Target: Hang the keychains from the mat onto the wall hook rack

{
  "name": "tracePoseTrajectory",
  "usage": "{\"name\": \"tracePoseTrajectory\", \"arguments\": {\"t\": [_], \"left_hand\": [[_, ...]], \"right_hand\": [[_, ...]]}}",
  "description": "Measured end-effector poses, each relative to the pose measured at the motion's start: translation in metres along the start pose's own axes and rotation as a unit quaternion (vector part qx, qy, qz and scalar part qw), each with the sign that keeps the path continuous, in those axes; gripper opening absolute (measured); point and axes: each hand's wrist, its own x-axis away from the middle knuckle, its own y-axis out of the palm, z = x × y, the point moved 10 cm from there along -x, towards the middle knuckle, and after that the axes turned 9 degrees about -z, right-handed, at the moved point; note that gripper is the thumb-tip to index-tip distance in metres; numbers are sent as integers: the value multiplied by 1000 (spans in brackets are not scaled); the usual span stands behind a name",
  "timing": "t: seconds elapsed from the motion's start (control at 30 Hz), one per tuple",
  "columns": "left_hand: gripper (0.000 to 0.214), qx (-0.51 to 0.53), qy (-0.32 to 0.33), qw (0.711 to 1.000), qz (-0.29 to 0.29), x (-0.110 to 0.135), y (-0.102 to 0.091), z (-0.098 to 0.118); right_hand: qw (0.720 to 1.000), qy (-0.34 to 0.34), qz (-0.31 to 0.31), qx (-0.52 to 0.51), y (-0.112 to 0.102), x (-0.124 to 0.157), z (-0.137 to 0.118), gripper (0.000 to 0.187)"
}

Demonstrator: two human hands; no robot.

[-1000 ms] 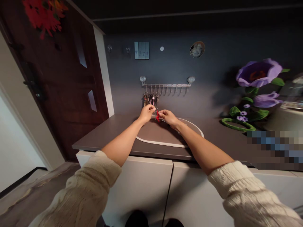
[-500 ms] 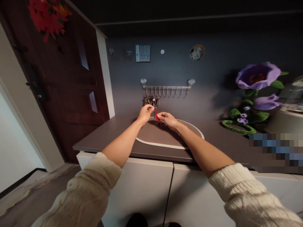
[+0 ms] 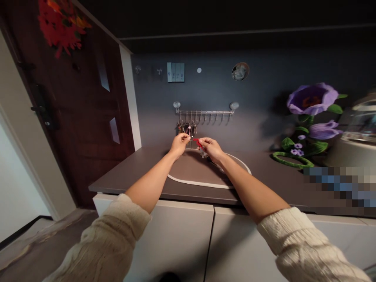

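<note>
My left hand (image 3: 179,145) is closed, its thumb and forefinger pinching a small metal key ring (image 3: 192,138). My right hand (image 3: 212,149) is closed on a red strap (image 3: 196,139) that stretches across to that ring. Below the right fingers dangles a small pale, shiny piece (image 3: 203,154), too small to make out. Just behind the hands, several bunches of keys (image 3: 188,128) hang from the left hooks of a clear hook rail (image 3: 205,112) on the wall. Under the hands lies a brown mat (image 3: 194,172) with a white rim.
The mat lies on a dark countertop (image 3: 126,168) above white cabinet doors (image 3: 182,231). Purple artificial flowers (image 3: 313,102) and a pale rounded appliance (image 3: 355,149) stand at the right. At the left is a dark red door (image 3: 88,102). A switch panel (image 3: 175,72) is on the wall.
My right hand has risen slightly and moved right, drawing the red strap out nearly level from the ring. The left hand keeps its pinch. The view has tilted a little.
</note>
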Motion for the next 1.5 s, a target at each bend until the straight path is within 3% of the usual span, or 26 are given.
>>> {"name": "tracePoseTrajectory", "arguments": {"t": [0.33,0.73,1.2,1.5], "left_hand": [[8,-7,3,1000,-26,3,9,5],[8,-75,47,985,-150,11,44,15],[9,-60,47,983,-164,13,52,9],[8,-63,24,991,-118,8,42,3]], "right_hand": [[994,-38,11,-106,-7,0,-12,27],[978,-37,7,-207,-5,6,-17,21],[983,-60,-14,-172,0,4,-19,35],[995,-65,56,-55,-14,-6,-28,37]]}}
